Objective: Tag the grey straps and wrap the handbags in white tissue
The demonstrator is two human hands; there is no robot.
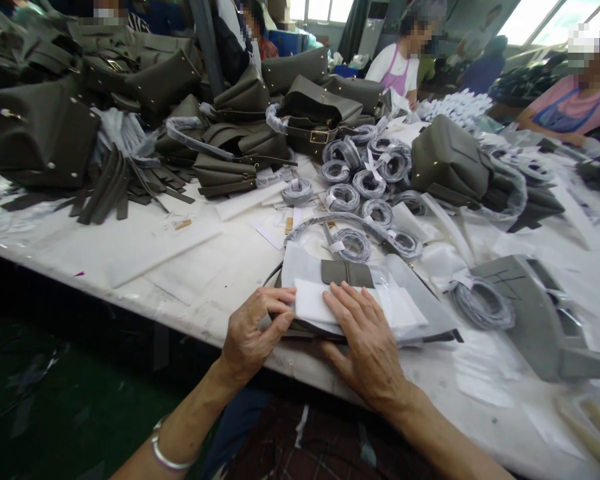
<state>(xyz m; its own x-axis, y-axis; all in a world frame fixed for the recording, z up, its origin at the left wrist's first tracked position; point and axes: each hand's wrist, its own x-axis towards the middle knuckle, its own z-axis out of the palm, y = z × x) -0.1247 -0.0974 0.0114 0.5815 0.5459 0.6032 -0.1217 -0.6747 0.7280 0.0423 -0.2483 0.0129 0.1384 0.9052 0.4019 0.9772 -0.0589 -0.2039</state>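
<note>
Handbag: on your surface.
Left fingers: clamped on its edge.
Right fingers: apart, flat on white sheet.

This is a bag-making workshop: a long white worktop, its near edge running across the view, is heaped with dark olive leather-like handbags and coiled straps in clear plastic. Beyond its far edge, a person in a white top and purple apron is among several people near bright windows.
</note>
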